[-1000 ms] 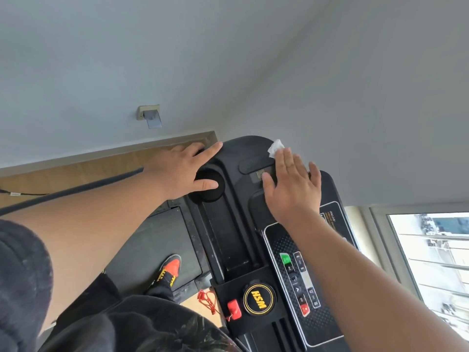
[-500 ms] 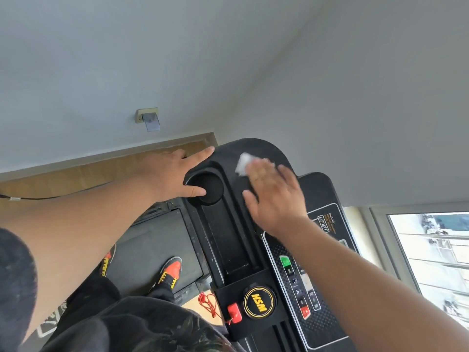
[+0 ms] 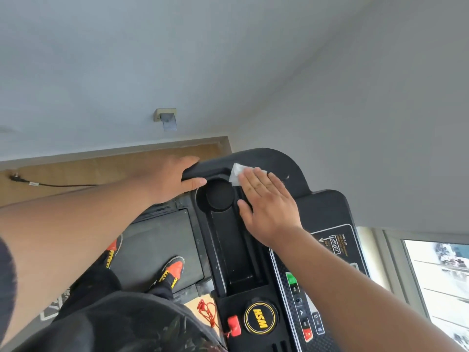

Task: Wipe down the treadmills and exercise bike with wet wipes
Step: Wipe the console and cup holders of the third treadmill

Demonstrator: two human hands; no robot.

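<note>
The black treadmill console (image 3: 324, 207) runs from the lower middle up to the centre. My right hand (image 3: 269, 207) lies flat on its upper end, fingers straight, pressing a white wet wipe (image 3: 235, 175) onto the plastic just beside the round cup holder (image 3: 220, 196). Only a corner of the wipe shows past my fingertips. My left hand (image 3: 170, 179) grips the console's left end, thumb on the near side by the cup holder, fingers wrapped over the far edge and partly hidden.
I stand on the treadmill belt (image 3: 157, 242) in orange shoes (image 3: 172, 271). A red safety key (image 3: 234, 325) and button panel (image 3: 299, 301) sit lower on the console. Walls close in behind; a wall socket (image 3: 166, 118), a floor cable (image 3: 50, 184) and a window (image 3: 441, 288) are nearby.
My right hand has slid the wipe leftward across the console top, from near the display toward the cup holder. My left hand shifted slightly left, closing round the console's end.
</note>
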